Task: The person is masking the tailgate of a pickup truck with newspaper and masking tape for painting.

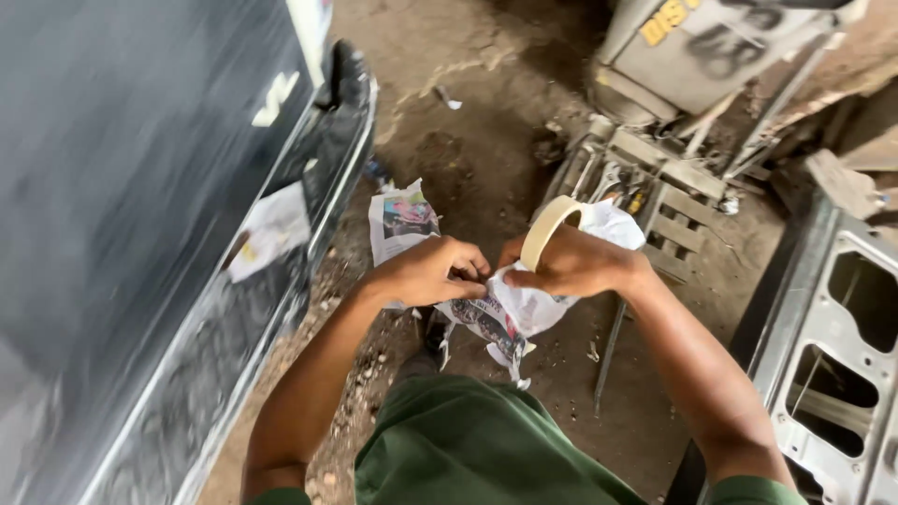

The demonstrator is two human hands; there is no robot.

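Newspaper (pixel 510 313), crumpled and printed in colour, is bunched between both hands at chest height, above a lap in green cloth (pixel 468 449). Left hand (pixel 435 271) is closed over the paper's upper left part, fingers curled in and pinching at its edge. Right hand (pixel 571 266) is closed on the paper's right side, and a roll of beige masking tape (pixel 550 227) sits around its fingers like a loose ring, tilted up above the knuckles. A flat printed sheet (pixel 400 220) sticks out up and to the left of the newspaper, behind the left hand. Below the newspaper lies a bare dirt floor (pixel 468 159), brown, cracked and scattered with small stones and scraps. Left of the newspaper runs the dark glossy side of a vehicle (pixel 140 234), with a pale sheet of paper (pixel 271 229) stuck low on it. Above and right of the newspaper a slatted wooden pallet (pixel 673 201) rests on the ground among tools, with a grey metal machine (pixel 692 47) behind it. Far right of the newspaper leans a bare grey metal panel with cut-outs (pixel 832 346).
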